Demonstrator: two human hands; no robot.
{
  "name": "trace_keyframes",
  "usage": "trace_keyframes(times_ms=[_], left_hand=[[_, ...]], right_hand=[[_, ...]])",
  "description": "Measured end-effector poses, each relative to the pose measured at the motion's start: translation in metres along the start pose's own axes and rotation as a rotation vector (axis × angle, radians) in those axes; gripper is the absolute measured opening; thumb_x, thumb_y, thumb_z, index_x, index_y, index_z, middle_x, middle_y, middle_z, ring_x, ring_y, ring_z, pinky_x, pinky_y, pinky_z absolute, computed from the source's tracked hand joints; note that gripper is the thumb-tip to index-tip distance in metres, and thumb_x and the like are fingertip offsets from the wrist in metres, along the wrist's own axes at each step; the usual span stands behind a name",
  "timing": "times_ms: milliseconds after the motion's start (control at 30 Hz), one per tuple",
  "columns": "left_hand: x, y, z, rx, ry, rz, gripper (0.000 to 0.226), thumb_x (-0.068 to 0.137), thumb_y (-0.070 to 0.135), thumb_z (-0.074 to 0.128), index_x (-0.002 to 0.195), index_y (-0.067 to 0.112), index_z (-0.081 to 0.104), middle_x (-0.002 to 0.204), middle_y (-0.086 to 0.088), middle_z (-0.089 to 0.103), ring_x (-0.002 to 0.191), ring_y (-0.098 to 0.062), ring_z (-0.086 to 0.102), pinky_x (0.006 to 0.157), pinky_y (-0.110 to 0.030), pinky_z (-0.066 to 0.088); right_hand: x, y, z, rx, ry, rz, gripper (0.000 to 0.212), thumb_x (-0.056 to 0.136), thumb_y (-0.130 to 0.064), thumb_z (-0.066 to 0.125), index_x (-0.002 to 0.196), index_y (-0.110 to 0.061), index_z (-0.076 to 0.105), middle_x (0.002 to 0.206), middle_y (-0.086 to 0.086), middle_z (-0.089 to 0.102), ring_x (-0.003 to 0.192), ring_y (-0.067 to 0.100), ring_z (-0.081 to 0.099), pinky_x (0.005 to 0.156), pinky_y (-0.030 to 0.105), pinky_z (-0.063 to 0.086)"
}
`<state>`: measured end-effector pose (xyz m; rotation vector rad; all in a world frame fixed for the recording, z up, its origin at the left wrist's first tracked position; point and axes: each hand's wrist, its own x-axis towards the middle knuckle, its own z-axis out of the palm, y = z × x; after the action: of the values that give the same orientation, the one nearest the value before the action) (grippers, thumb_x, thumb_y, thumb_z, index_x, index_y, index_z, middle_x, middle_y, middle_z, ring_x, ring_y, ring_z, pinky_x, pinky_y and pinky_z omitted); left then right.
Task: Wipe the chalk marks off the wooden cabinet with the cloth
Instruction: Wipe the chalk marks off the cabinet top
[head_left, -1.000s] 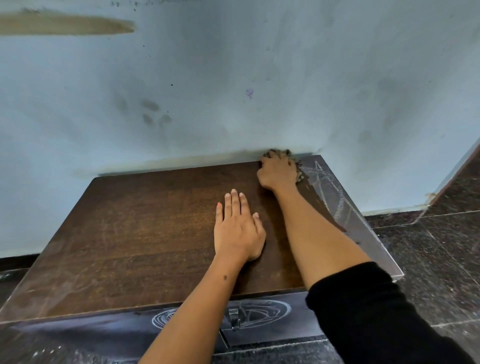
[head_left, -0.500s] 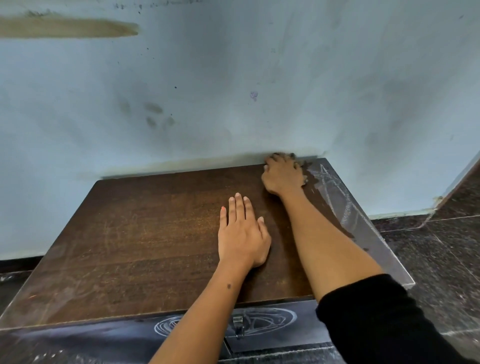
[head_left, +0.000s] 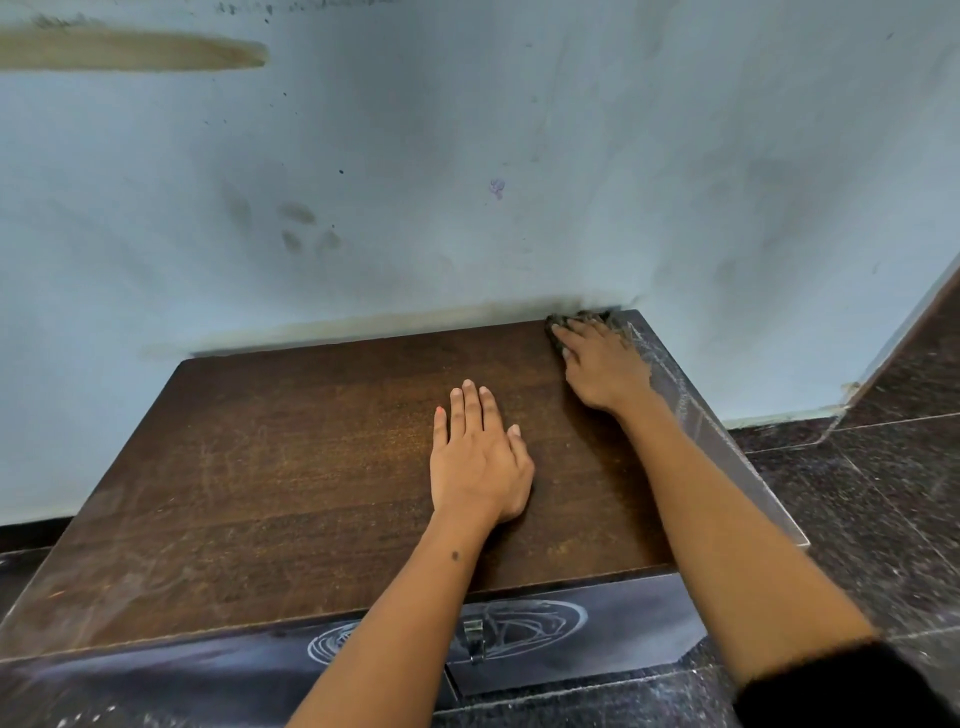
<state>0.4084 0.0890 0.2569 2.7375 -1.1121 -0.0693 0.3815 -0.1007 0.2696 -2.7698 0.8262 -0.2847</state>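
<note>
**At the far right corner, cloth under the wiping hand**

Against the wall, at the back right corner of the wooden cabinet (head_left: 322, 467), the right hand (head_left: 602, 364) presses a dark cloth (head_left: 558, 323) onto the top, fingers spread over it; only a frayed edge of the cloth shows beyond the fingertips, so whether the fingers curl into it cannot be told; the reach probably serves to clear the last strip along the wall. The left hand (head_left: 480, 462) lies flat and empty on the middle of the top, fingers straight, well apart from the cloth; it looks like a brace for the lean forward. Chalk marks (head_left: 670, 379) remain just beside the right hand on the cabinet's right side; more chalk drawing (head_left: 519, 629) crosses the front panel near the latch (head_left: 474, 642), so much wiping seems left.
</note>
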Motion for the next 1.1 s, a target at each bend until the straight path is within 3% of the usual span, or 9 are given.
trace_keyframes(times_ms=[167,433,700,933,1100], left_hand=[[0.001,0.000,0.003,0.002,0.017,-0.002,0.061,0.100,0.038,0.012,0.150,0.007,-0.001,0.158,-0.011,-0.008,0.146,-0.023,-0.008,0.119,-0.039,-0.004],[-0.001,0.001,-0.001,-0.007,0.005,-0.001,0.061,0.100,0.037,0.014,0.150,0.006,0.002,0.159,-0.011,-0.004,0.146,-0.024,-0.006,0.119,-0.040,-0.003],[0.000,0.000,0.001,0.002,0.011,0.006,0.061,0.100,0.039,0.014,0.150,0.006,0.002,0.159,-0.012,-0.003,0.146,-0.025,-0.005,0.119,-0.040,-0.002],[-0.001,0.000,-0.003,0.002,-0.014,0.003,0.061,0.100,0.038,0.014,0.150,0.006,0.002,0.159,-0.012,-0.004,0.146,-0.025,-0.006,0.119,-0.040,-0.003],[-0.001,-0.001,-0.001,0.009,-0.010,0.007,0.061,0.100,0.038,0.013,0.150,0.006,0.002,0.159,-0.012,-0.004,0.146,-0.025,-0.005,0.118,-0.040,-0.003]], right_hand=[[-0.091,0.009,0.007,0.026,0.076,0.057,0.045,0.100,-0.032,0.028,0.145,-0.036,0.029,0.155,-0.009,0.024,0.144,0.016,0.014,0.116,0.038,0.012],[-0.028,0.003,-0.009,0.017,-0.064,0.072,0.045,0.102,-0.028,0.026,0.147,-0.033,0.025,0.158,-0.006,0.016,0.146,0.018,0.007,0.117,0.043,0.010],[-0.150,0.010,-0.005,0.006,0.041,0.064,0.045,0.100,-0.032,0.027,0.144,-0.041,0.028,0.154,-0.013,0.023,0.144,0.012,0.013,0.116,0.034,0.011],[-0.083,0.014,-0.022,0.008,-0.098,0.065,0.045,0.103,-0.030,0.025,0.148,-0.034,0.023,0.157,-0.008,0.016,0.146,0.015,0.008,0.118,0.038,0.008],[-0.148,0.011,-0.015,-0.005,0.022,0.047,0.044,0.101,-0.028,0.029,0.145,-0.036,0.031,0.155,-0.009,0.024,0.144,0.014,0.014,0.116,0.037,0.012]])
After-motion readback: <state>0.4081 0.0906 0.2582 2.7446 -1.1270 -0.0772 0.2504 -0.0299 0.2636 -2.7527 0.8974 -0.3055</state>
